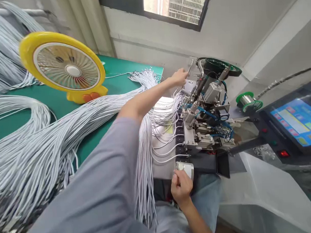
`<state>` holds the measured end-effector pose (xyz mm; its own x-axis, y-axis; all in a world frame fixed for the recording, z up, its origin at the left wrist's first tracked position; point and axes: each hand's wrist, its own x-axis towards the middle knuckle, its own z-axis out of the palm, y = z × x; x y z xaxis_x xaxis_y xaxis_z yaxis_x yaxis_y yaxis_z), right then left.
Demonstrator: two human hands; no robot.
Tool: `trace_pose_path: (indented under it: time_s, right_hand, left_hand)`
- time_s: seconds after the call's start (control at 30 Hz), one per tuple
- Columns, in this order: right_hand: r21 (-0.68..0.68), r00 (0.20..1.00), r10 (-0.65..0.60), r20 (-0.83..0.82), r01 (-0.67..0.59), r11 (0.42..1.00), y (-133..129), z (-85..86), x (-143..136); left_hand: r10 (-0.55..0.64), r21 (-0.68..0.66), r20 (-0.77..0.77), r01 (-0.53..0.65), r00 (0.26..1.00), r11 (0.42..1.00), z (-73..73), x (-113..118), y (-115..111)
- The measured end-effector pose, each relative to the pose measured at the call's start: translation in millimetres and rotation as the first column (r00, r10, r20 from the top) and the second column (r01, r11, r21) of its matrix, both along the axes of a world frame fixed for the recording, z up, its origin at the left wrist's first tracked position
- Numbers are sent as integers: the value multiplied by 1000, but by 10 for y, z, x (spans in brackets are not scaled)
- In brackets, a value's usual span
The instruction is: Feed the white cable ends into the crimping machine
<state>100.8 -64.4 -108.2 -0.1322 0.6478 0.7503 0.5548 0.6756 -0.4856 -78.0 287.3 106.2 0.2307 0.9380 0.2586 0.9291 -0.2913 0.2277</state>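
Note:
My left hand (179,77) reaches across to the far end of the machine (204,111), fingers curled, beside a thin metal piece (191,65). What it holds, if anything, I cannot make out. Near the front edge, my right hand (182,185) is closed with the thumb against the fingers, next to a white round container (186,169). Anything inside that grip is hidden. Between the hands, several white cables (167,152) run to a row of black holders (180,132) along the machine. A thick bundle of white cables (145,165) hangs over the front edge.
More white cables (56,141) cover the green table (119,68) at left, where a yellow fan (96,91) stands. On the right are a wire spool (247,100) and a lit touchscreen (298,120). A window (176,5) is behind.

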Motion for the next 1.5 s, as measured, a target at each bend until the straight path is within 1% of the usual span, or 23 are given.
trace_pose_path:
  time_s: [0.07, 0.17, 0.23, 0.3, 0.43, 0.63, 0.7, 0.8, 0.9, 1.0, 1.1, 1.2, 1.27, 1.33, 1.37, 1.43, 1.5]
  right_hand:
    - [25, 1000, -25, 0, 25, 999, -16, -67, 6]
    - [30, 999, -35, 10, 34, 999, -50, -174, 13]
    - [21, 1000, -27, 10, 27, 999, -74, -223, 14]
    - [11, 1000, -22, 8, 21, 1000, -94, -248, 12]
    - [12, 1000, -26, 5, 26, 1000, -119, -291, 6]
    - [13, 998, -47, -33, 47, 999, -140, -428, -24]
    - [51, 997, -65, -33, 67, 996, -130, -446, -31]
    - [147, 995, -96, -11, 96, 984, -100, -415, -34]
    - [190, 994, -105, -3, 104, 976, -70, -343, -38]
    - [176, 996, -92, 13, 88, 980, -55, -275, -39]
    - [161, 998, -52, 43, 44, 986, -56, -248, -29]
    - [158, 998, -57, 42, 50, 986, -64, -266, -23]
    - [156, 997, -76, 28, 70, 985, -65, -286, -28]
    - [154, 997, -75, 21, 71, 985, -59, -293, -35]
    - [153, 997, -68, 23, 63, 986, -55, -289, -38]
    - [152, 998, -52, 34, 46, 987, -47, -263, -38]
    - [150, 998, -47, 42, 40, 988, -41, -221, -31]
  left_hand:
    - [-43, 29, -40, 45, 998, 999, 89, 112, 371]
    - [-130, 81, -100, 139, 986, 987, 130, 276, 746]
    - [-175, 103, -141, 191, 974, 976, 109, 348, 908]
    - [-197, 112, -175, 218, 965, 969, 75, 378, 1027]
    - [-222, 127, -225, 255, 949, 959, 26, 360, 1173]
    - [-229, 151, -266, 276, 936, 949, 33, 382, 1210]
    - [-222, 143, -296, 273, 929, 951, 44, 415, 1198]
    - [-202, 145, -311, 256, 929, 956, 48, 456, 1185]
    - [-173, 147, -276, 220, 945, 964, 12, 485, 1196]
    - [-134, 152, -212, 168, 968, 974, -68, 529, 1218]
    - [-107, 166, -142, 130, 984, 977, -135, 597, 1213]
    - [-122, 216, -92, 139, 988, 966, -110, 631, 1165]
    - [-121, 260, -9, 119, 993, 958, -53, 589, 1116]
    - [-62, 246, 116, 32, 991, 969, -6, 482, 1065]
    - [-18, 209, 166, -17, 986, 978, -1, 409, 1041]
    - [50, 91, 197, -69, 979, 993, -45, 238, 997]
    - [92, -32, 174, -88, 980, 996, -174, 68, 953]
